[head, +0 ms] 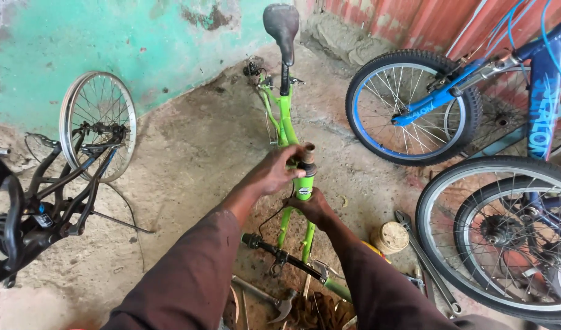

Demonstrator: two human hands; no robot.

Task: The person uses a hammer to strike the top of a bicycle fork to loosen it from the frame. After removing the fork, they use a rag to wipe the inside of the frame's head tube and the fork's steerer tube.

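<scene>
Fingers of the left hand (274, 173) are closed around the top of the head tube (304, 177) of a green bicycle frame (285, 125), which stands wheel-less on the dirt floor (189, 165), while the right hand (311, 206) is wrapped around the tube lower down. Slipping of the rusty steerer end (308, 153) is judged likely if either grip is loosened, and the frame could be tipped onto the hammer (274, 302) and wrench (427, 260) lying below.
</scene>
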